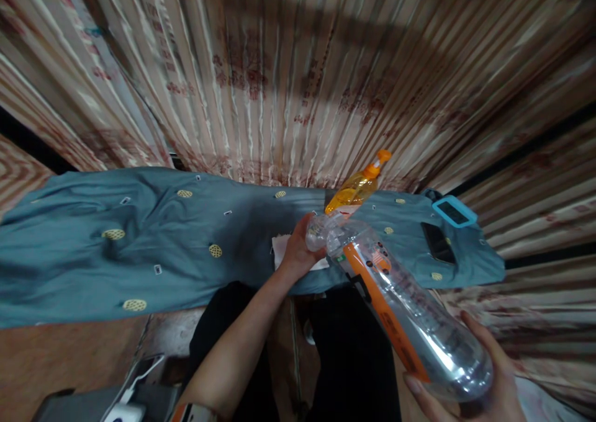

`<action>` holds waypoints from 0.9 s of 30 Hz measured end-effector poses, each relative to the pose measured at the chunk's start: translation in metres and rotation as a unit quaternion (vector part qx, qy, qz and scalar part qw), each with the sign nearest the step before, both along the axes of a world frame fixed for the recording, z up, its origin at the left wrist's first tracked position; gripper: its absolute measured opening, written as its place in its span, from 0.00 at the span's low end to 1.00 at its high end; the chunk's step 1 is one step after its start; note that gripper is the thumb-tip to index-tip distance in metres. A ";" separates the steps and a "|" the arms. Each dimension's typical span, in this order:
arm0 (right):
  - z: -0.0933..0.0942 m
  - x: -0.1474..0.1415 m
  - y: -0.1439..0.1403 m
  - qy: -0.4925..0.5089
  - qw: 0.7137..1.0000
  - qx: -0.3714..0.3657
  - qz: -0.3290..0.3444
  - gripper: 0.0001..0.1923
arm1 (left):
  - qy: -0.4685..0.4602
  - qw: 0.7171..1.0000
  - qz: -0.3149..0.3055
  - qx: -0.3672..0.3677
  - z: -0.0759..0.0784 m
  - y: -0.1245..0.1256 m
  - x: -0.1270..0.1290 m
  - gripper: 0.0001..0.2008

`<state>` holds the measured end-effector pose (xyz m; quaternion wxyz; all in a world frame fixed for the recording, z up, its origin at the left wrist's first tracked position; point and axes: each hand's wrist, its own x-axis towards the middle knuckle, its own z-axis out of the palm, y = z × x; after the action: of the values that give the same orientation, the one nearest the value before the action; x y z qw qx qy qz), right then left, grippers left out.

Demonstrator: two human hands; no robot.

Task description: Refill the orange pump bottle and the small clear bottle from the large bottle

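Observation:
A large clear plastic bottle (410, 304) with an orange strip on its side is held tilted across my front, its narrow end up and to the left. At that end, the fingers of my left hand (302, 248) close round a clear rounded piece at the bottle's mouth. My right hand (488, 372) grips the wide base from below and the right. Behind the bottle's top stands an orange pump bottle (352, 193) of yellow-orange liquid. A white cloth (280, 248) lies under my left hand, partly hidden by it.
A teal cloth with pineapple prints (177, 242) covers the narrow table. Toward its right end lie a dark phone (437, 243) and a blue-framed digital device (454, 211). Patterned curtains (279, 87) hang close behind. A white cabled device (125, 412) sits at lower left.

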<state>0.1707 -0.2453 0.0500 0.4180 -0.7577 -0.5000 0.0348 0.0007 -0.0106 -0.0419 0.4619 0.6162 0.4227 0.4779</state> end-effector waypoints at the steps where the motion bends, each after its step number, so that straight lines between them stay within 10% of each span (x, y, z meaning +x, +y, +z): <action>1: 0.001 -0.001 0.001 0.002 1.000 0.002 0.000 0.54 | 0.002 1.000 -0.001 0.003 0.000 0.000 0.000 0.42; 27: -0.010 0.010 -0.004 0.005 1.000 -0.009 0.014 0.56 | 0.004 1.000 0.005 0.022 0.000 0.001 -0.001 0.40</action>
<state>0.1804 -0.2497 0.0401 0.4134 -0.7540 -0.5081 0.0490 -0.0006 -0.0095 -0.0423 0.4438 0.6258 0.4173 0.4871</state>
